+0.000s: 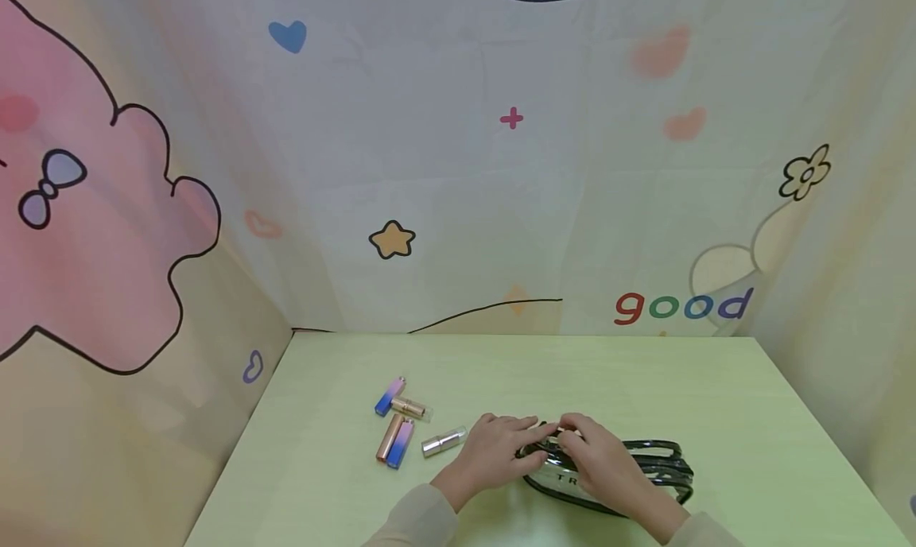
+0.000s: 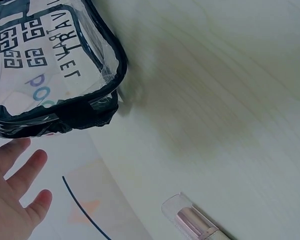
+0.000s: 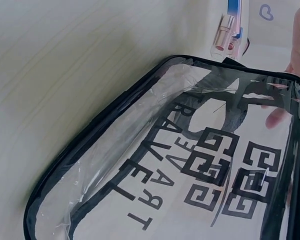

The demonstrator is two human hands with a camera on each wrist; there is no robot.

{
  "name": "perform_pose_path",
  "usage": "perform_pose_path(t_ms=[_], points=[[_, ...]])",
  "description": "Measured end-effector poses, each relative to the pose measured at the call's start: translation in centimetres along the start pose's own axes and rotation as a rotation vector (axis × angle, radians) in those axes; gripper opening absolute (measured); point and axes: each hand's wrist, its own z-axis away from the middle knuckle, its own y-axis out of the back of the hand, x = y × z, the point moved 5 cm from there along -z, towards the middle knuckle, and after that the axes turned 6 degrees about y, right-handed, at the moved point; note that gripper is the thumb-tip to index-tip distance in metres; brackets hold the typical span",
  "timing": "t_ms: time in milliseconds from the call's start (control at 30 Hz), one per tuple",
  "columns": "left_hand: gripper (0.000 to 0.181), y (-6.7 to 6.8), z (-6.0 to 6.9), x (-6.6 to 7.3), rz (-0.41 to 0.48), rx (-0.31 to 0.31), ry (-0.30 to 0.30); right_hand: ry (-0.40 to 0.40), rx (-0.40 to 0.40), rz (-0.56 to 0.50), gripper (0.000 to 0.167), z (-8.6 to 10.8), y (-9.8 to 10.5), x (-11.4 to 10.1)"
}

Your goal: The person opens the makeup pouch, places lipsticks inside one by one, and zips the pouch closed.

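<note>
A clear toiletry bag [image 1: 661,471] with black trim and printed lettering lies on the table under both hands. My left hand [image 1: 490,451] touches its left end; in the left wrist view, that hand's fingers [image 2: 27,175] are spread and nearly straight. My right hand [image 1: 604,463] has its fingers bent at the bag's top edge and pinches there, though the pinched part is covered by the fingers. In the right wrist view the see-through bag [image 3: 190,165] fills much of the picture. A silvery lipstick [image 1: 444,442] with a clear cap lies just left of my left hand.
Further left lie two pink-and-blue lipstick tubes [image 1: 401,444], a rose-gold tube [image 1: 390,438] and a gold lipstick [image 1: 409,407] with a clear cap. The pale green table [image 1: 322,499] is bounded by printed cloth walls [image 1: 458,173] behind and at both sides.
</note>
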Motion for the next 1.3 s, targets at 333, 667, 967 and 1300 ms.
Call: perform_pose_path(t_ms=[333,667,967,1300], points=[[0.044,-0.1,0.0,0.0,0.020,-0.021,0.015,-0.006,0.062,0.059,0.042,0.6,1.4,0.2],[0.045,-0.7,0.0,-0.2,0.082,-0.059,0.016,-0.021,0.024,-0.004,0.014,1.4,2.0,0.7],[0.045,-0.7,0.0,-0.2,0.099,-0.052,0.013,-0.030,0.020,0.021,0.020,2.0,2.6,0.9],[0.045,-0.5,0.0,-0.1,0.098,-0.047,0.013,-0.033,0.029,0.025,0.037,2.8,3.1,1.2]])
